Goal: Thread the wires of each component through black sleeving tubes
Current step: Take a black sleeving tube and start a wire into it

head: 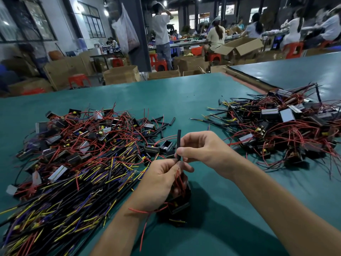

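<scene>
My right hand pinches a short black sleeving tube that stands nearly upright above the green table. Just below it, my left hand grips a black box-shaped component and bunches its thin red wires at the tube's lower end. Whether the wires are inside the tube cannot be told. One red wire trails down past my left wrist.
A big heap of components with red, yellow and blue wires fills the left of the green table. Loose black tubes lie behind it. A second heap lies at the right. Boxes, stools and seated people are beyond.
</scene>
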Tool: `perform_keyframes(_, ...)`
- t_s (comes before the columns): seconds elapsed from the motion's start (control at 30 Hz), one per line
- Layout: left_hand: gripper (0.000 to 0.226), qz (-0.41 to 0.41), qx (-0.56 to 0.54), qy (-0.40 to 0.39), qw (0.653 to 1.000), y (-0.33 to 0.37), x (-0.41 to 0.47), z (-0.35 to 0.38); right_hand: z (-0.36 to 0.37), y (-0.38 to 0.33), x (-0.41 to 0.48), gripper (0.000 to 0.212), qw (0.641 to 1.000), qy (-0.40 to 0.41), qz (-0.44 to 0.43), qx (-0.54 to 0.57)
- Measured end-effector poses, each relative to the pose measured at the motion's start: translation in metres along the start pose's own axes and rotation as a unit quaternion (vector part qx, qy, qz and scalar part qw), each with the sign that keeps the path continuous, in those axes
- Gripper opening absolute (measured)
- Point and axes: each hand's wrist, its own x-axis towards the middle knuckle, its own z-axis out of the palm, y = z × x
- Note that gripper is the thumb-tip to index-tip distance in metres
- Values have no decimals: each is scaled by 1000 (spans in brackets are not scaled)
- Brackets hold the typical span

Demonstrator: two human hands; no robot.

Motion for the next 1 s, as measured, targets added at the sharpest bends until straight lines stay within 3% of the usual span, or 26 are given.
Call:
perform_keyframes(0.1, 19, 10, -10, 3, 1000, -2, 0, 0, 0, 0, 0, 8, 1000, -9, 8, -14)
perform_keyframes(0.3, 48, 26, -11, -6, 1000, -2, 3, -6, -5, -4, 0, 7, 992, -37, 25, -118)
perform_keyframes(0.43, 38, 37, -15, -20, 999, -2, 1, -4, -8, -8, -5, 10, 979, -102, 44, -171)
perform_keyframes(0.6, 34, 39, -36, -17, 998, 1, -1, -1, -15, -9, -5, 4, 993, -42, -1, -108)
perform_keyframes(0.73, 41, 45, -26, -3, 999, -2, 1, -4, -13, -4, -3, 9, 990, -71, -1, -120)
perform_keyframes(1.0, 43, 41, -32, -38, 998, -7, 4, -7, -6, -1, 0, 6, 994, -49, -3, -94)
